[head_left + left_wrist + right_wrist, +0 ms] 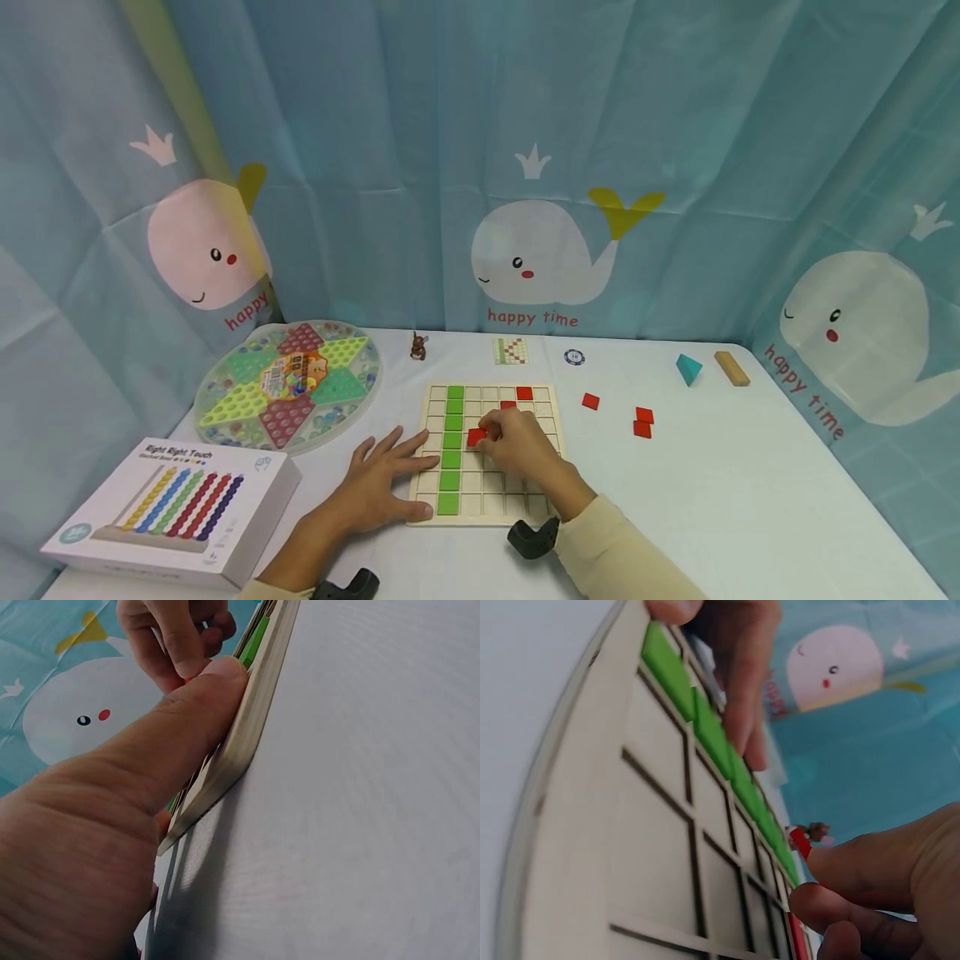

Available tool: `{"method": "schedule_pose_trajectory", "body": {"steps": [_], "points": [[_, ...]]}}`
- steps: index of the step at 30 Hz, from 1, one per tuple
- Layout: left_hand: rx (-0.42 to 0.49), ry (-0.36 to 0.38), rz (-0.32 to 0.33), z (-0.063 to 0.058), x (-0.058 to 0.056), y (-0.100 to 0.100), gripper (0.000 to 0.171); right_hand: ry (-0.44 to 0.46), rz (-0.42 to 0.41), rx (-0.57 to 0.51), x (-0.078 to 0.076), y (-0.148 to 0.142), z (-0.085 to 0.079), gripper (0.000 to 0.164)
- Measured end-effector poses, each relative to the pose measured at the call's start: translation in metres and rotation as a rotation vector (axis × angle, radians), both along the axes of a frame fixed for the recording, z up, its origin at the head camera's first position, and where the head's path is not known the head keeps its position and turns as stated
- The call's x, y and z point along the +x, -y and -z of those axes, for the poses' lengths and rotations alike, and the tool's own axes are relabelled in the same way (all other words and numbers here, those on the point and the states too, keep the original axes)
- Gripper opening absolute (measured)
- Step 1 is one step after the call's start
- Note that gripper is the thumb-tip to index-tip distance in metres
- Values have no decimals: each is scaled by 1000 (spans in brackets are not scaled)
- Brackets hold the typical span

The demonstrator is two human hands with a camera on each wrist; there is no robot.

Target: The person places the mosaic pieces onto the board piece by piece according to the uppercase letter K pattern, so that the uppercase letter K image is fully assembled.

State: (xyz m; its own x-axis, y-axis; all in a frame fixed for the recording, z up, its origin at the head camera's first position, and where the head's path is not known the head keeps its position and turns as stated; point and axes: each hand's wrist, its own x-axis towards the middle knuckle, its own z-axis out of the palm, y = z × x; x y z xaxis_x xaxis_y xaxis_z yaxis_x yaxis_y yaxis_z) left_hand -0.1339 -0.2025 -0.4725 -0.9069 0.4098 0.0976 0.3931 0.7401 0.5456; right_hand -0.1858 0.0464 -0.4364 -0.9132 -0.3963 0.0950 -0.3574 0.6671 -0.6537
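Observation:
A wooden grid board lies on the white table, with a column of green square tiles along its left part. At its upper right sits a red tile, and another red tile shows partly behind my right hand. Between thumb and fingertips, that hand pinches a red square tile, tilted in the right wrist view, right over the cells beside the green column. My left hand rests with spread fingers on the board's left edge, its thumb on the near corner.
Loose red tiles lie right of the board. Behind it are a small mouse figure, a pattern card and a round chip. A teal pyramid and wooden block lie far right; a star-patterned game board and white box left.

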Motion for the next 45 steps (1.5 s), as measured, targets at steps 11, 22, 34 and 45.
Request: {"method": "schedule_pose_trajectory", "body": {"steps": [11,22,34,45], "points": [[0,5,-6,1,1,0,71,5,5,53,-4,9,4,16],[-9,11,-7,0,1,-2,72,-25,1,17,-6,-4,-3,30],[0,20,-5,-1,2,-2,73,-306,80,-120,-2,-55,-48,29],[3,8,-11,1,0,-1,73,-517,210,-237,-30,-109,-36,27]]}}
